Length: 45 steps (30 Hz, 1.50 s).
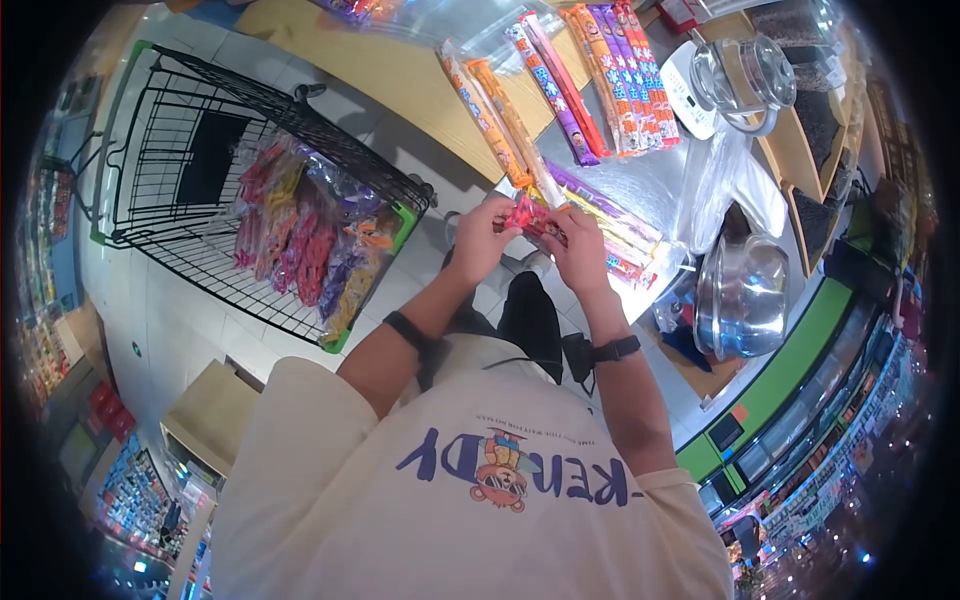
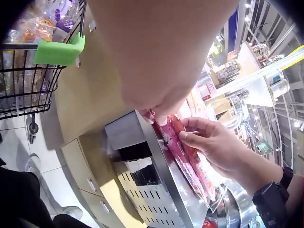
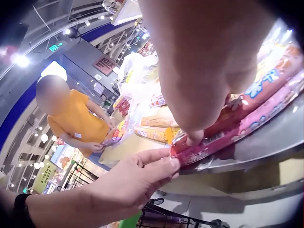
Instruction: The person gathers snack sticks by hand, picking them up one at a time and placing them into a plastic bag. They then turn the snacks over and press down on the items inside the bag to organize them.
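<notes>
Two long candy packets, one pink (image 2: 175, 145) and one red (image 2: 193, 156), lie side by side over the metal counter's edge. My left hand (image 1: 480, 242) pinches the near end of the pink packet (image 3: 259, 122), fingers bent, as the right wrist view shows. Thumb and fingers of my right hand (image 2: 216, 145) grip the red packet a little further along. In the head view both hands meet at the packets' ends (image 1: 525, 212). More packets, yellow and purple (image 1: 610, 222), lie just beyond my right hand. Parts of both packets are hidden behind my fingers.
Orange (image 1: 480, 125), purple and red packets are laid out across the counter. A glass pot (image 1: 745, 75) and a steel bowl (image 1: 740, 300) stand to the right. At the left is a wire cart (image 1: 405, 222) holding bagged sweets. A person in orange (image 3: 80, 118) stands across the table.
</notes>
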Available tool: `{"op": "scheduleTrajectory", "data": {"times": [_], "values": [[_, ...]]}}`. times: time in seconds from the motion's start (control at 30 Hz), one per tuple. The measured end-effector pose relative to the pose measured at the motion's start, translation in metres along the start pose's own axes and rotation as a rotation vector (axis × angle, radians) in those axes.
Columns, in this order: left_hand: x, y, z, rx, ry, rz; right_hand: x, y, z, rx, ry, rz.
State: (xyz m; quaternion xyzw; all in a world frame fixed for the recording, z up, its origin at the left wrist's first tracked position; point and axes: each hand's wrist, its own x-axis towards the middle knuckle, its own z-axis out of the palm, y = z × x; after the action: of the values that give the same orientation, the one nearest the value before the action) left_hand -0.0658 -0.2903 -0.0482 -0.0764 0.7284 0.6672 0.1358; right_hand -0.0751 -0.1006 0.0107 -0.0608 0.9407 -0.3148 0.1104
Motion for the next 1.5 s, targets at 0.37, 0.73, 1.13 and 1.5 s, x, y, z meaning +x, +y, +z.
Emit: {"op": "scheduleTrajectory", "data": {"times": [0.37,0.73,1.13,1.5], "values": [[0.0,0.022,-0.003,0.213,-0.102,0.095,-0.004,0.001,-0.008,0.168,-0.028,-0.075],[0.005,0.045,0.006,0.489,-0.084,-0.036,-0.121,0.143,-0.053,0.436,0.639,1.016],[0.035,0.027,0.016,0.41,0.004,0.055,-0.132,0.141,-0.113,1.523,-0.014,0.749],[-0.002,0.027,0.03,0.492,0.186,0.105,-0.135,0.199,-0.084,1.428,-0.294,0.769]]}}
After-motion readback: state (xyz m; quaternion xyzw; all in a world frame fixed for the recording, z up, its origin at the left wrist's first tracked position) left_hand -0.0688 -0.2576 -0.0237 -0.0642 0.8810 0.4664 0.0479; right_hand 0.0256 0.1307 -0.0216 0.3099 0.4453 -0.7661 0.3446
